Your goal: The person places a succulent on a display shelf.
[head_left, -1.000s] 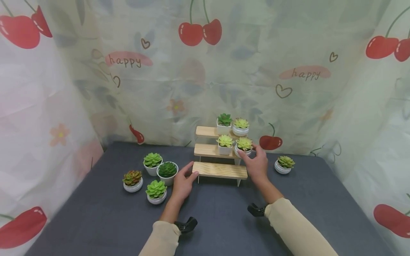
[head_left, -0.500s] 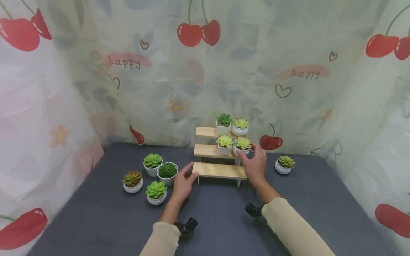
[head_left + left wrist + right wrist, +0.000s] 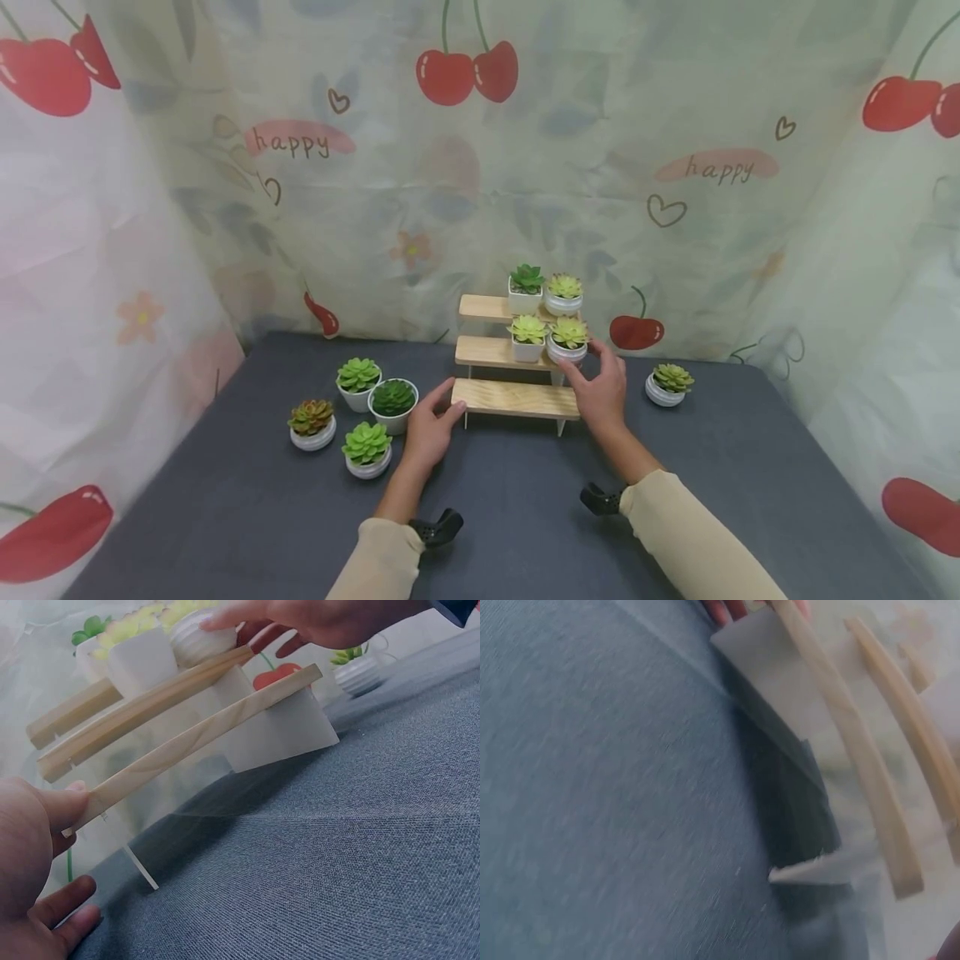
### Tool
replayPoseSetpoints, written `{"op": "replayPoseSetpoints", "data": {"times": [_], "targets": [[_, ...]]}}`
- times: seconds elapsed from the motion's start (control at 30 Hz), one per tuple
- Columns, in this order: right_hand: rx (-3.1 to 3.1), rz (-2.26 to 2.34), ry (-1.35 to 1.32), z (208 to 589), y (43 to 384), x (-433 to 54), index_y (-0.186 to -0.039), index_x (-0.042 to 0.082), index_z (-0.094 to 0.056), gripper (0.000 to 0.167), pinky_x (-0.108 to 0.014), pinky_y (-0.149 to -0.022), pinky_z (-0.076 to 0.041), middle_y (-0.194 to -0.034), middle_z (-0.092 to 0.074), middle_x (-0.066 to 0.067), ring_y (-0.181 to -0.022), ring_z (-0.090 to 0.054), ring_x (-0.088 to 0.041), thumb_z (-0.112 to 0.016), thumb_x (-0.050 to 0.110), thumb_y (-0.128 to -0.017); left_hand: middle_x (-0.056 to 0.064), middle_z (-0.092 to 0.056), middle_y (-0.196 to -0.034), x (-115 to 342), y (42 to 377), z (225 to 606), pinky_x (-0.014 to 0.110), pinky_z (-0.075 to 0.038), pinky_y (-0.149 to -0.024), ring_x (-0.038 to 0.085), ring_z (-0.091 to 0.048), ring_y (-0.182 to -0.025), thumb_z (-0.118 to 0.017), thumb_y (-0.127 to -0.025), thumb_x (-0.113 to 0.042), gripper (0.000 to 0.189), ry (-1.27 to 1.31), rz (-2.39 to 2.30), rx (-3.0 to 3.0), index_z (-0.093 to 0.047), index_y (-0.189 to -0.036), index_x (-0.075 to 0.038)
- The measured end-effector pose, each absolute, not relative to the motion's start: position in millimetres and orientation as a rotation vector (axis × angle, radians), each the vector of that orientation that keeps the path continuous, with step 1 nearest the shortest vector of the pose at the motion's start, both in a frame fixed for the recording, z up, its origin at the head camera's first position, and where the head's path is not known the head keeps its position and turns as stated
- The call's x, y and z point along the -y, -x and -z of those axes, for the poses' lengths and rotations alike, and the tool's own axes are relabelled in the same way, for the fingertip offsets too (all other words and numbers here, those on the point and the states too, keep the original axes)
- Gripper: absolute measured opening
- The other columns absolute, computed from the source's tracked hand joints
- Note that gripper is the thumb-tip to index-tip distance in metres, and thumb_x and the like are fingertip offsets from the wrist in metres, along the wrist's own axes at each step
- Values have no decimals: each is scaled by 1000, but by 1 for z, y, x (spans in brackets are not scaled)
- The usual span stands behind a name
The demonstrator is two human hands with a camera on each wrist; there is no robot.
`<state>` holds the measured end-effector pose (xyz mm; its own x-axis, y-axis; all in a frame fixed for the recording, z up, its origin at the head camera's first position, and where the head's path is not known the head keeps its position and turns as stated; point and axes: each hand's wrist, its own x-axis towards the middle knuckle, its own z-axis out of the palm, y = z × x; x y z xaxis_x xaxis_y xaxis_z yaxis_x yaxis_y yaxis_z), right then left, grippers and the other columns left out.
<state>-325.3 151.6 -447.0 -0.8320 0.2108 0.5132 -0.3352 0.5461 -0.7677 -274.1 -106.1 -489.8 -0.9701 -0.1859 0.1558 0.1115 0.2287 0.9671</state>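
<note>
Dark blue tabletop (image 3: 510, 517) under a wooden three-tier stand (image 3: 495, 355), pretty much 12 o'clock. Pinching bottom shelf (image 3: 516, 398) at its 9 o'clock end with left hand (image 3: 427, 433). With right hand (image 3: 602, 396), holding a round white succulent pot (image 3: 567, 353) at middle shelf's (image 3: 480, 352) 3 o'clock end.
</note>
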Motion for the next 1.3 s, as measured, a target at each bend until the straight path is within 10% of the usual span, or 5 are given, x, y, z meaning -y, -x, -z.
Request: {"op": "replayPoseSetpoints", "data": {"times": [0.6, 1.3], "targets": [[2139, -745, -287, 456, 328, -215, -127, 0, -54, 66, -56, -101, -31, -127, -55, -21, -117, -45, -41, -86, 20, -74, 12, -56, -135, 107, 274, 490, 45, -46, -95, 29, -55, -116, -66, -94, -16, 47, -63, 1821, 2250, -55, -140, -11], [2396, -827, 94, 465, 328, -283, -157, 16, -15, 102, -64, -110, -13, -160, -16, -13, -144, -13, -37, -81, 31, -80, 15, -58, -131, 105, 273, 489, 45, -48, -92, 29, -57, -113, -66, -94, -15, 47, -57, 1802, 2255, -55, -139, -10]]}}
